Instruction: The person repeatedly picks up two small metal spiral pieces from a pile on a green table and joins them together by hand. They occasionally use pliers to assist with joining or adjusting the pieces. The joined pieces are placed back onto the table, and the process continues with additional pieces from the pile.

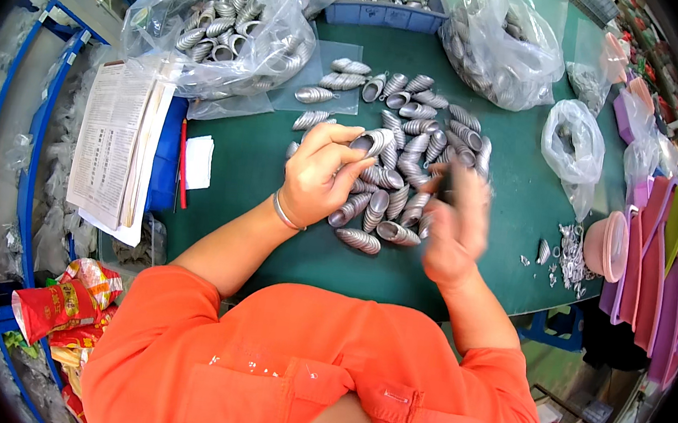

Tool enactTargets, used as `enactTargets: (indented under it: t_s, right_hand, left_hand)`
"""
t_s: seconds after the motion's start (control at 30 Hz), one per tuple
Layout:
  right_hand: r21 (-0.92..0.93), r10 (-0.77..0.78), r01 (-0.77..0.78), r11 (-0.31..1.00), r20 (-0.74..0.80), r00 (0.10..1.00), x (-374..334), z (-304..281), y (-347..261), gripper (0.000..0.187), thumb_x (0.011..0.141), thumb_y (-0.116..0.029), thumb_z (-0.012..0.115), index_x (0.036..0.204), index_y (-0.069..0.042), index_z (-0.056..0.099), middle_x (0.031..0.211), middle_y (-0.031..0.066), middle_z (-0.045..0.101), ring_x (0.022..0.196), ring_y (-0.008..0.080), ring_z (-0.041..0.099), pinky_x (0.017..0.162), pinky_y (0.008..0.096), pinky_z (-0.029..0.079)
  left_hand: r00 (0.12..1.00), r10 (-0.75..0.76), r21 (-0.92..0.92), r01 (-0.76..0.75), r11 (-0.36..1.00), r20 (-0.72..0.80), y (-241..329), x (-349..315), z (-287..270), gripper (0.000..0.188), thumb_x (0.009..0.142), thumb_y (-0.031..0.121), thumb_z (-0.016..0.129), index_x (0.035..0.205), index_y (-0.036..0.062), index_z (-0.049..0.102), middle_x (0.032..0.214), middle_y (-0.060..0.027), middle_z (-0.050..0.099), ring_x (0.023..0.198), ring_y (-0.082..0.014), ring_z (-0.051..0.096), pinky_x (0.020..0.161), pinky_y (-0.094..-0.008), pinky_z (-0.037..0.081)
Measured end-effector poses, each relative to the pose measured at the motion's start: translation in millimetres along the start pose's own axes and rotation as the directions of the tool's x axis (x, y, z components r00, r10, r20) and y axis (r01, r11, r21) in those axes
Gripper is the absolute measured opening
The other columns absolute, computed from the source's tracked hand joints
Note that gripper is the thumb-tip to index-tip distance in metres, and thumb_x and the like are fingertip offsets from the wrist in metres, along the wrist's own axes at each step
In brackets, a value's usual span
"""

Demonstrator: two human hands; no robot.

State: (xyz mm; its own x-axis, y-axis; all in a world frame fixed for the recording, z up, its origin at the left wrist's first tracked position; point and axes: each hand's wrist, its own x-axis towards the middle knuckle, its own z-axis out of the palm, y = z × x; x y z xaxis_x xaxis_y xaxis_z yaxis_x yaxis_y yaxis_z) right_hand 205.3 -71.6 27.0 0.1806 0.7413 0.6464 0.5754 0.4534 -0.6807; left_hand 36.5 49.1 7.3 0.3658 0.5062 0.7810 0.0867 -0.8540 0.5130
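Between the thumb and fingers of my left hand (322, 173) is a hollow, ribbed grey metal piece (373, 141), its open end tilted up. My right hand (460, 223) is smeared by motion over the right side of the pile. A dark shape shows at its fingers, but I cannot tell whether they hold it. Below and around both hands lie many similar spiral-ribbed grey pieces (375, 211), hollow with slanted openings, spread loosely on the green table (270, 250).
Clear plastic bags (279, 67) of ribbed pieces stand at the far left and far right. A blue bin (386, 14) of metal parts sits at the back. Papers (113, 145) and a red pen (183, 165) lie left. Small silvery parts (573, 254) and a pink tub (607, 245) are right.
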Motion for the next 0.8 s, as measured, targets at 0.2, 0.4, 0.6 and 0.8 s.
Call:
enactTargets:
  t_s: [0.2,0.4,0.6,0.8]
  right_hand:
    - [-0.219,0.228,-0.193,0.956,0.149,0.962,-9,9,13,0.049,0.089,-0.014,0.061,0.132,0.004,0.046,0.115,0.0218,0.052,0.099,0.0352,0.056,0.086,0.0379,0.046]
    - [-0.439,0.134,-0.084,0.894,0.084,0.987,-13,12,21,0.067,0.075,-0.016,0.073,0.134,-0.001,0.045,0.122,0.0195,0.049,0.110,0.0359,0.048,0.095,0.0453,0.036]
    - [-0.469,0.051,-0.013,0.883,0.068,0.996,-16,19,20,0.073,0.070,-0.017,0.075,0.134,-0.003,0.044,0.121,0.0178,0.050,0.111,0.0341,0.048,0.094,0.0450,0.033]
    - [-0.502,-0.010,0.046,0.864,0.075,0.997,-11,18,13,0.072,0.068,-0.016,0.074,0.133,-0.003,0.046,0.120,0.0168,0.051,0.111,0.0334,0.048,0.093,0.0452,0.033]
  left_hand:
    - [0.925,-0.286,0.135,0.259,0.956,0.249,-20,-20,-6,0.013,0.075,0.003,0.071,0.084,-0.0015,0.063,0.100,-0.0150,0.064,0.091,-0.0309,0.064,0.078,-0.0350,0.051]
    - [0.971,-0.209,0.219,0.180,0.959,0.115,-19,-15,-8,0.022,0.076,0.008,0.073,0.095,-0.0005,0.066,0.108,-0.0126,0.062,0.091,-0.0284,0.063,0.079,-0.0341,0.050]
    - [0.707,-0.599,-0.396,0.707,0.586,0.375,2,-11,0,0.024,0.088,0.017,0.069,0.099,-0.0043,0.066,0.096,-0.0046,0.065,0.081,-0.0098,0.060,0.074,-0.0240,0.050]
    - [0.446,-0.743,-0.568,0.816,0.108,0.500,11,-4,7,0.016,0.089,0.014,0.068,0.092,-0.0023,0.065,0.083,-0.0055,0.066,0.075,-0.0113,0.063,0.067,-0.0236,0.053]
